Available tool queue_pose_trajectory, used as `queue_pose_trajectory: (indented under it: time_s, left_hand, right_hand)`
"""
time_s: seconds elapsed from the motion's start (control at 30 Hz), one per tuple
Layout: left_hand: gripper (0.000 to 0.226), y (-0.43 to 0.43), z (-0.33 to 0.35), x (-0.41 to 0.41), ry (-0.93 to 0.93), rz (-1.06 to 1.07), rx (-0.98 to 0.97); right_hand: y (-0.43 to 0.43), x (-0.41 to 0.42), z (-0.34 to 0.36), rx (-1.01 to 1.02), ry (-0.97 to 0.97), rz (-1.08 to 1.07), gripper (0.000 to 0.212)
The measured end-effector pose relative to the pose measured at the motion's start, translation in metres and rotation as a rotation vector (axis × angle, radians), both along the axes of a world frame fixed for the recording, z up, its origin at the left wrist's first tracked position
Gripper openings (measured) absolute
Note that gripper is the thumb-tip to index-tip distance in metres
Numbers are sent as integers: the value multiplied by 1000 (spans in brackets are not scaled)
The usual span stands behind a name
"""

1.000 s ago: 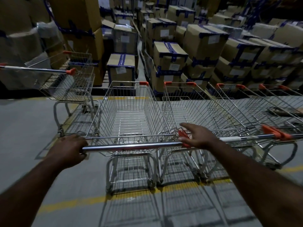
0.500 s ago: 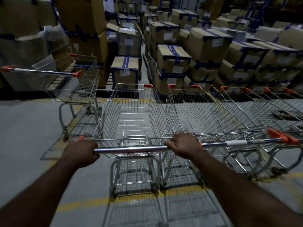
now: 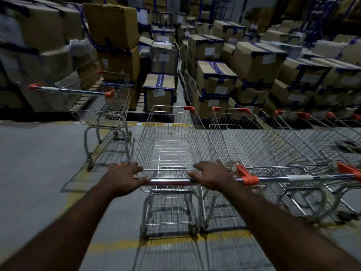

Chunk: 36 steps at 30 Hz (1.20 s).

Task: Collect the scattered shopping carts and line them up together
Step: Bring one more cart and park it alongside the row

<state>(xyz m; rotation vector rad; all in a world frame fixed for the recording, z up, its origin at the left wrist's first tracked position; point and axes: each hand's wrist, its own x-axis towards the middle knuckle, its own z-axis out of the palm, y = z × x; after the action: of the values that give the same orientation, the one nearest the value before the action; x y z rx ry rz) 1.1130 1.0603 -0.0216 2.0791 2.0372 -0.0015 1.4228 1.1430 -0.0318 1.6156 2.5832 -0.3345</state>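
Cart (image 3: 172, 145) stands straight ahead on the grey floor (image 3: 39, 157), its wire basket facing stacked cardboard boxes (image 3: 213, 79). Both hands rest on its handle bar (image 3: 170, 180). The left hand (image 3: 125, 177) lies over the bar's left end with fingers spread and only loosely curled, the thumb touching the metal; it looks more laid on than clenched. The right hand (image 3: 212, 176) covers the bar's right end, fingers draped forward over it, likewise not tightly closed.

Just beside this cart on the right stands a second cart (image 3: 259, 145), side by side with it, baskets nearly touching; its orange handle cap (image 3: 247, 176) sits just right of the right hand. Further carts (image 3: 320, 137) continue the row to the right, their orange corner caps showing along the far edge. A lone cart (image 3: 109, 106) stands apart to the left and farther off, turned at an angle, its handle pointing left.

A yellow line (image 3: 175, 241) runs across the floor under the near wheels.
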Motion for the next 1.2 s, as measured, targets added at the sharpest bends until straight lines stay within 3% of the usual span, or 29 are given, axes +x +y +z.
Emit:
queue_pose_trajectory:
  time_s: [0.1, 0.17, 0.43, 0.6, 0.9, 1.2]
  left_hand:
    - [71, 9, 4, 2, 3, 21, 24]
    - [63, 17, 3, 2, 5, 14, 8]
    - [63, 57, 14, -36, -74, 75, 41]
    - [63, 85, 27, -92, -22, 142, 38]
    - [68, 132, 48, -244, 28, 232, 65]
    - [66, 193, 81, -407, 61, 146, 114]
  right_hand:
    - [-5, -51, 2, 3, 50, 50, 75]
    - [-4, -77, 5, -9, 62, 85, 73]
    - [46, -158, 18, -9, 84, 188, 68]
    - [79, -218, 32, 19, 113, 272, 66]
    - [136, -355, 55, 72, 154, 334, 66]
    - [197, -520, 75, 118, 191, 192, 69]
